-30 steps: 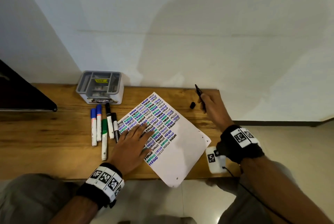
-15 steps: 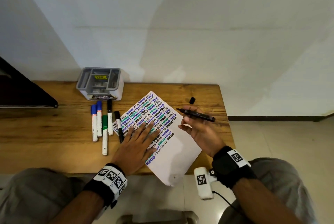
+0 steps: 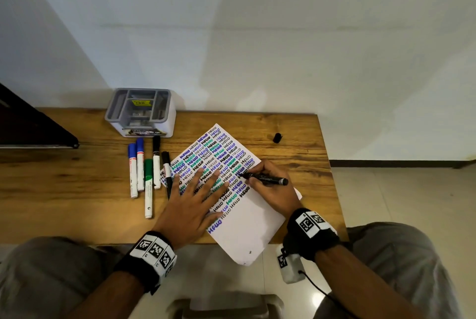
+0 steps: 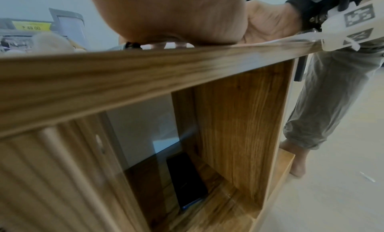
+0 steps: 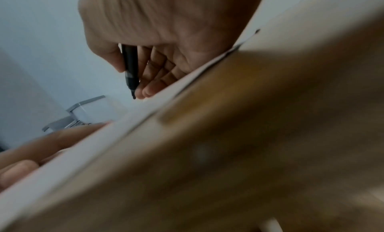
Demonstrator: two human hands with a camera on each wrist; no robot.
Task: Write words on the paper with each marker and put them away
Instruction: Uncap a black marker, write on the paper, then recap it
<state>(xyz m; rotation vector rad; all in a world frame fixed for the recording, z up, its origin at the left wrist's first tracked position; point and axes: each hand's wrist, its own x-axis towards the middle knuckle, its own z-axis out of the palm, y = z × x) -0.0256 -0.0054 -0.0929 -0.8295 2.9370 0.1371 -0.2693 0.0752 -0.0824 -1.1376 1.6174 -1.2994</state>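
Observation:
A white paper (image 3: pixel 253 226) covered in rows of "HELLO" lies tilted on the wooden table (image 3: pixel 64 197). My left hand (image 3: pixel 195 203) presses flat on it with fingers spread. My right hand (image 3: pixel 270 185) grips an uncapped black marker (image 3: pixel 266 179), its tip down at the right end of the written rows. The same black marker (image 5: pixel 130 68) shows in the right wrist view, pinched between thumb and fingers. Its black cap (image 3: pixel 277 137) lies apart on the table, far right. Several capped markers (image 3: pixel 144 174), blue, green and black, lie in a row left of the paper.
A grey and white organiser box (image 3: pixel 141 112) stands at the back of the table against the wall. A dark object (image 3: pixel 31 125) sits at the far left. The paper's near corner hangs over the table's front edge. Under the table is an open wooden compartment (image 4: pixel 228 145).
My right hand came from the cap at the back right down onto the paper, bringing the marker's tip to the writing. My left hand stayed flat on the paper.

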